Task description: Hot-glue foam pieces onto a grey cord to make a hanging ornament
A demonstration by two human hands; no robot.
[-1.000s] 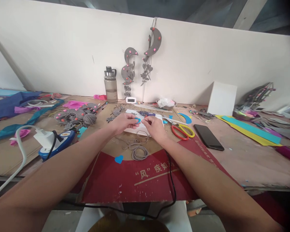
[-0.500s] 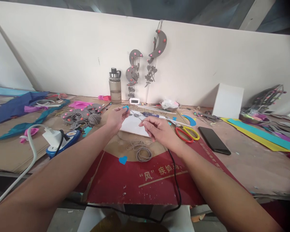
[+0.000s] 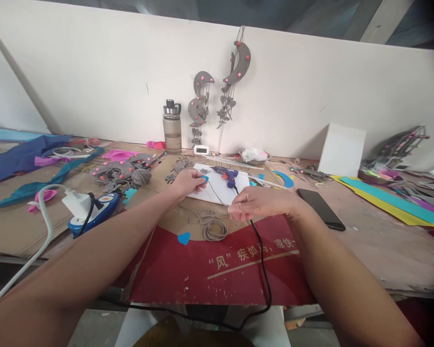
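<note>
Blue felt piece (image 3: 204, 179) sits pinched between the thumb and fingertips of the left hand (image 3: 188, 182), held just over the near-left edge of the white sheet (image 3: 222, 189), and a thin grey string (image 3: 214, 189) runs from it across that sheet to the right hand (image 3: 257, 204), whose fingers are closed on the string's other end just off the sheet's near-right corner. On the sheet's far side lies a blue glue gun (image 3: 227, 174), its black cord (image 3: 262, 260) trailing past the right hand. A coil of grey string (image 3: 212, 227) and a blue heart cutout (image 3: 183, 238) lie near the sheet's front edge, a black phone (image 3: 320, 208) to its right.
</note>
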